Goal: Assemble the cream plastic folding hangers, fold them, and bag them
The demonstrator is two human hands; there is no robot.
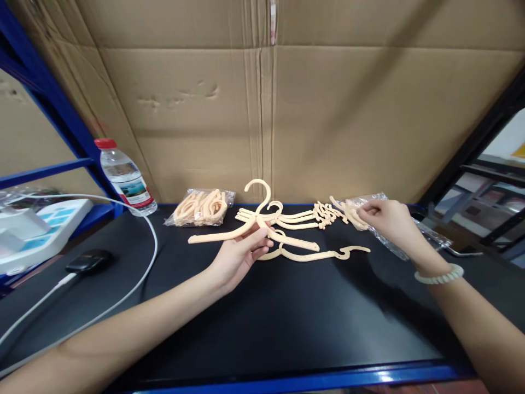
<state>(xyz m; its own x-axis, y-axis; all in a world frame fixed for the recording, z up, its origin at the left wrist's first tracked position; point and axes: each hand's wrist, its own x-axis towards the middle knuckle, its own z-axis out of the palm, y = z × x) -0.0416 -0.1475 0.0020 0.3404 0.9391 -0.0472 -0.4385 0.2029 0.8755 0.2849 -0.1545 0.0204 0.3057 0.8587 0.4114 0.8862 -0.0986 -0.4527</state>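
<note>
Smooth cream hanger [257, 218] pinched in the left hand [241, 254], above a black tabletop [287, 323].
The right hand [388, 219] bunches its fingers at slim cream pieces [353, 212] by crinkled clear plastic [389, 242]; whether it grips one, I cannot tell. A transparent bag [230, 198] holds curved parts [214, 208].

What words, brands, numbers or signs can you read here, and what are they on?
None can be read with certainty.
Bottle: its printed label is too small and blurred to read.
Pale slip in the cardboard seam: reddish marks, unreadable.
Hanger in the left hand: no lettering visible.
</note>
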